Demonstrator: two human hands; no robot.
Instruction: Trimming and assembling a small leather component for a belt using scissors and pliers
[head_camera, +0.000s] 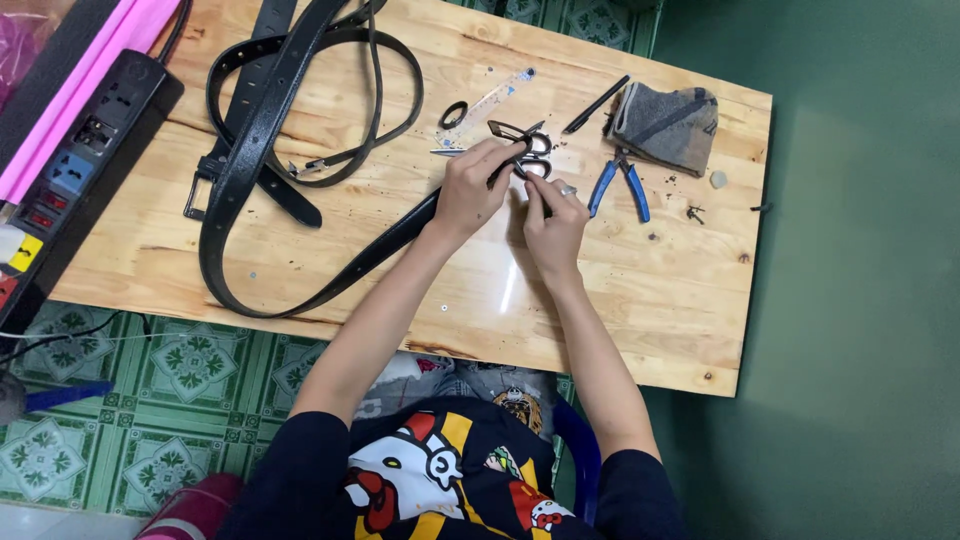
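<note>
Head view, listed by size: pale wooden bench (300, 250); long black leather belt (330, 275) looped across it, its end near the bench's middle, pinched in the left hand (470, 190); right hand (552, 225), fingers closed on something small at the dark metal buckle (535, 160). Blue-handled pliers (620, 188) lie just beside. Judgement: the work goes best with the strap end held steady and the buckle kept square.

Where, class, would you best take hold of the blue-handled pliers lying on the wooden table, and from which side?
Probably by the two blue handles of the pliers, coming from the table's near edge. The handles splay open towards the person, while the jaws point away towards the grey cloth. The right hand is nearest.
</note>
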